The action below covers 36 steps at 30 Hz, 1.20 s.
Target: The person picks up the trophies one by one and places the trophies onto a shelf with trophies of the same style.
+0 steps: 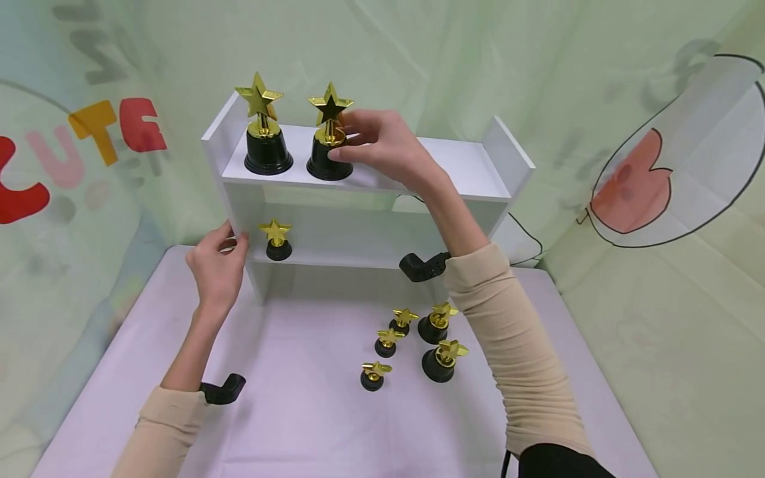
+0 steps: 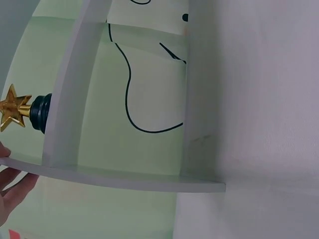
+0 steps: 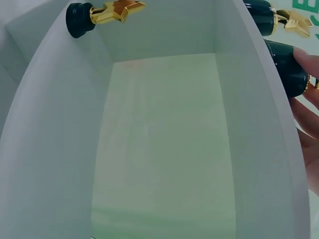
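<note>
On the top board of a white shelf unit [image 1: 454, 162], my right hand [image 1: 385, 143] holds a gold star trophy [image 1: 323, 158] by its black base and stem. The trophy stands upright, its base at the board's front edge. Left of it stands another large star trophy [image 1: 267, 151], untouched. My left hand [image 1: 218, 269] grips the unit's left side panel [image 2: 124, 182], thumb on one face and fingers on the other in the left wrist view. Close to that hand, a small star trophy [image 1: 278, 248] sits at the left end of the lower board.
On the white tabletop [image 1: 311, 425], right of centre, stand several more star trophies, large ones [image 1: 438, 365] and small ones [image 1: 385, 346]. Raised side panels [image 1: 508, 159] bound the top board. Printed curtains [image 1: 669, 285] hang behind and beside the table.
</note>
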Tool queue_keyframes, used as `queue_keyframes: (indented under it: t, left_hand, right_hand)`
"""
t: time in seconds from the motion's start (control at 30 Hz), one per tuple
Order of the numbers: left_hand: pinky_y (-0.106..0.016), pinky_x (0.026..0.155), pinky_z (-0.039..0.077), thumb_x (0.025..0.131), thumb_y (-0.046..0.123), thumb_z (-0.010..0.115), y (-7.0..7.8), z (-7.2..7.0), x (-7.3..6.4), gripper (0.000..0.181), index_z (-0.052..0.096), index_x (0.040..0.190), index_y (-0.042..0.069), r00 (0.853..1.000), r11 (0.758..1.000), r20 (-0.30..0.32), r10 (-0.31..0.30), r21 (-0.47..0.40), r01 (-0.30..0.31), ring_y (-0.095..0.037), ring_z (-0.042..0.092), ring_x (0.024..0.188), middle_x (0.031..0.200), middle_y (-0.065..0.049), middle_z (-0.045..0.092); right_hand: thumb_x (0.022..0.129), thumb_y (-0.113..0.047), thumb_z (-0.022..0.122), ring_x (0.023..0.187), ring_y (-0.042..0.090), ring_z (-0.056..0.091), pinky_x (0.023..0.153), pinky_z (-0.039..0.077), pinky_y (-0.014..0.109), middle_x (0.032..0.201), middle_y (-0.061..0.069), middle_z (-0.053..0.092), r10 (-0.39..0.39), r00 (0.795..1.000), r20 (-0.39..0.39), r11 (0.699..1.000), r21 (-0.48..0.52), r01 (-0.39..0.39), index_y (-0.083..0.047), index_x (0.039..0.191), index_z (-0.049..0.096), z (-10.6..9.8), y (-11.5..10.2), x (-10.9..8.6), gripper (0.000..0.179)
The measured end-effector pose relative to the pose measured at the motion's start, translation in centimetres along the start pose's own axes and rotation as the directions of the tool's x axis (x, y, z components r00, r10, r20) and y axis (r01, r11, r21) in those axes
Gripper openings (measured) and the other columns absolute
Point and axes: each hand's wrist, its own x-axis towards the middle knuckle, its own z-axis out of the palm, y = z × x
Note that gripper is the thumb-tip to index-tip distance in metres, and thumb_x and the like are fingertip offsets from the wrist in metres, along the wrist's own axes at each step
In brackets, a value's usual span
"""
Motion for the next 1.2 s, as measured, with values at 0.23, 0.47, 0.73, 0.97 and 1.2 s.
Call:
queue_keyframes:
  t: [0.23,0.47,0.73,0.97,1.2]
  left_hand:
    - [0.001,0.072,0.044,0.093,-0.002,0.067,0.2,-0.2,-0.1,0.027,0.077,0.118,0.003,1.0,1.0,-0.004,0.002,-0.004,-0.002,-0.04,0.075,0.085,0.103,-0.022,0.077]
    - [0.001,0.073,0.045,0.094,0.001,0.067,0.1,-0.5,0.0,0.028,0.077,0.121,0.005,1.0,1.0,-0.003,-0.003,0.006,0.003,-0.039,0.074,0.086,0.104,-0.022,0.077]
    - [0.0,0.073,0.045,0.093,0.0,0.067,-0.3,-0.8,0.5,0.028,0.078,0.119,0.005,0.999,1.0,-0.032,0.01,0.017,-0.01,-0.038,0.074,0.084,0.103,-0.02,0.077]
    - [-0.001,0.072,0.046,0.092,-0.001,0.067,-0.6,-0.3,0.3,0.025,0.079,0.114,0.004,0.999,1.0,-0.041,0.011,0.026,-0.01,-0.038,0.074,0.082,0.098,-0.02,0.077]
    - [-0.001,0.073,0.046,0.094,0.003,0.068,-0.2,0.4,0.5,0.029,0.077,0.121,0.006,1.0,1.0,-0.004,0.018,0.001,-0.018,-0.037,0.075,0.085,0.103,-0.021,0.077]
  right_hand:
    - [0.09,-0.023,0.08,0.125,0.015,0.063,0.106,0.049,0.025,0.143,0.004,0.064,-0.019,0.999,-0.031,0.998,-0.058,0.018,-0.013,0.151,0.052,0.2,0.2,-0.8,0.068]
    - [0.09,-0.02,0.08,0.13,0.019,0.059,0.108,0.047,0.024,0.144,0.006,0.063,-0.104,0.978,-0.183,0.995,-0.029,0.1,-0.013,0.149,0.054,0.0,0.5,-3.6,0.065]
    - [0.087,-0.001,0.079,0.12,0.027,0.064,0.104,0.053,0.034,0.128,0.011,0.071,-0.342,0.858,-0.383,0.929,-0.004,0.369,0.0,0.128,0.069,1.2,2.3,-7.4,0.042]
    - [0.085,0.002,0.081,0.11,0.026,0.067,0.106,0.05,0.033,0.124,0.009,0.072,-0.39,0.856,-0.34,0.92,-0.099,0.38,-0.004,0.127,0.071,2.2,5.5,-11.7,0.044]
    - [0.079,0.01,0.081,0.117,0.014,0.064,0.106,0.049,0.029,0.123,0.015,0.072,-0.363,0.886,-0.29,0.932,-0.093,0.351,-0.002,0.125,0.07,2.2,9.2,-16.4,0.048]
